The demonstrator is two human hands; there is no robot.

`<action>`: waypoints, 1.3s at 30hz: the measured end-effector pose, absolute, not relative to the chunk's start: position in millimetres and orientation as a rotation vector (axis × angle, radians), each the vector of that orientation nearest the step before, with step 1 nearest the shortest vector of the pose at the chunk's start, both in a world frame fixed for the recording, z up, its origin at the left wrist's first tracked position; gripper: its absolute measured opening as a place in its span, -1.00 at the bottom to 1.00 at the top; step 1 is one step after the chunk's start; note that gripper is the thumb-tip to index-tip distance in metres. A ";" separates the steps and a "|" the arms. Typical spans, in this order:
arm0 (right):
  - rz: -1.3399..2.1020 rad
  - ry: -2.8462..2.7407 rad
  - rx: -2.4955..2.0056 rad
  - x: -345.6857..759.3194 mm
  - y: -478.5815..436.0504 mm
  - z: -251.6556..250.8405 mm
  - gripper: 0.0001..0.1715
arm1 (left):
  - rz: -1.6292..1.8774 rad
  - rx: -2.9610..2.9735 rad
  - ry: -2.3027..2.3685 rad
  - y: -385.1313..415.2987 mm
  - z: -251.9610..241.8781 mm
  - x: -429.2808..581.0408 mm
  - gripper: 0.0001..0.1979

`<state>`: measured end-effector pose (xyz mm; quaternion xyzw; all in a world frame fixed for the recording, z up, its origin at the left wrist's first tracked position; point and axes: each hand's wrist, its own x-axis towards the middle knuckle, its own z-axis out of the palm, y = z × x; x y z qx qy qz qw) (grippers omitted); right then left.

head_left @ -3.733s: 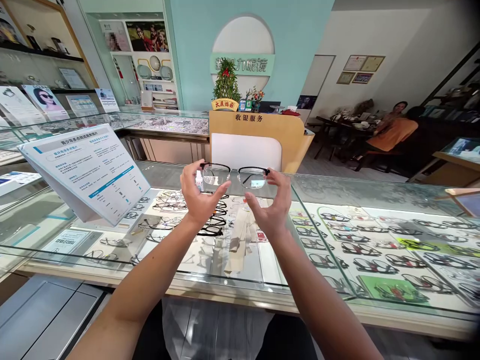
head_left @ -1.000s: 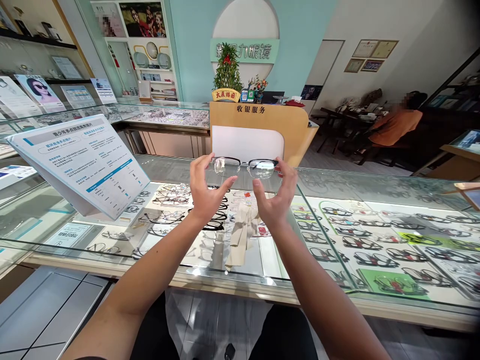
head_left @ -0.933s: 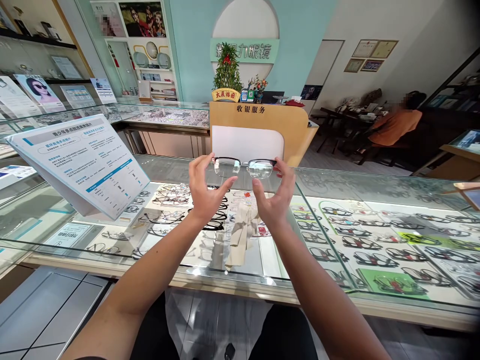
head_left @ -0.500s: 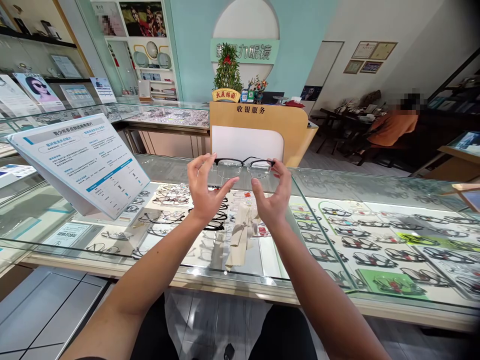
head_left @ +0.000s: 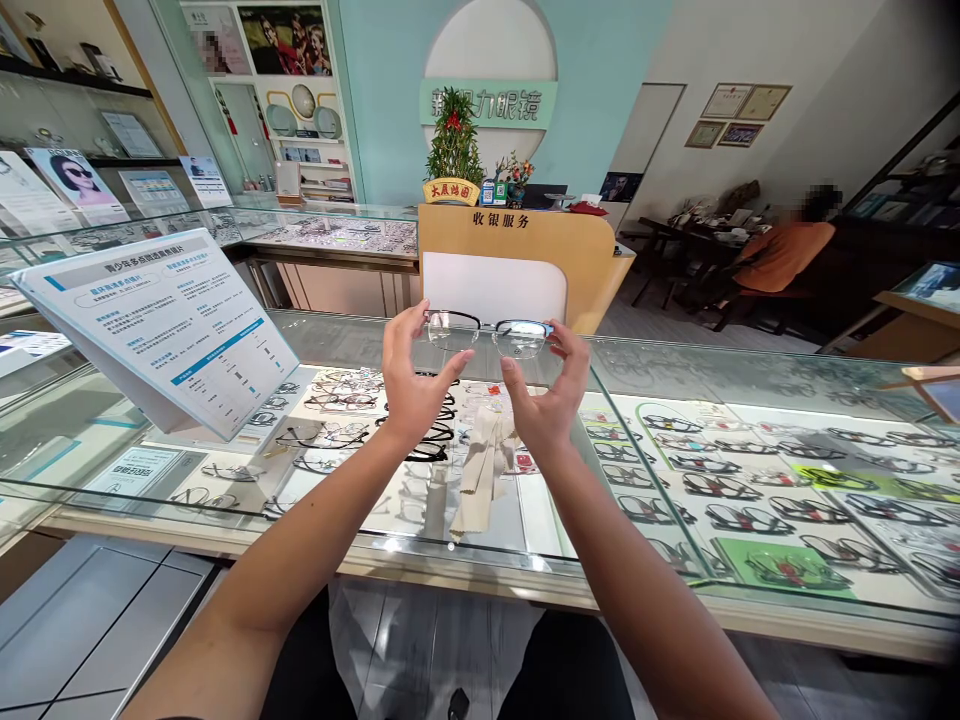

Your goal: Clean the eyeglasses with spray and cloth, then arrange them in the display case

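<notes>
Glasses tipped slightly since half a second ago, both hands drifting a hair rightward. Left hand and right hand have fingers pinching the frame's ends above the table. Looks mid-check: they're up, not set down; cloth untouched.

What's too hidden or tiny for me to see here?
All in the head view:
Faint mark on the glasses: too small to read.
Row of black frames: partly covered by the left hand and wrist.
Small print on the standing card: too small.
Part of the wall sign: behind the plant.
Dark thing down low: cut off by the bottom edge.
</notes>
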<state>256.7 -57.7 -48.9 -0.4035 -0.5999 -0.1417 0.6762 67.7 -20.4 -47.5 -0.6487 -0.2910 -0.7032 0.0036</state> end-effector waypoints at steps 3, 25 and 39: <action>-0.338 -1.347 -0.896 257.3 -58.2 -47.7 -0.28 | -2.251 -2.076 -0.959 -19.6 -48.9 70.0 -0.22; -0.413 -1.393 -0.840 256.5 -59.6 -47.3 -0.24 | -2.332 -2.075 -0.932 -18.2 -51.7 69.6 -0.22; -0.160 -1.440 -0.898 254.5 -61.1 -48.1 -0.22 | -2.120 -1.873 -0.814 -19.0 -47.9 61.9 -0.18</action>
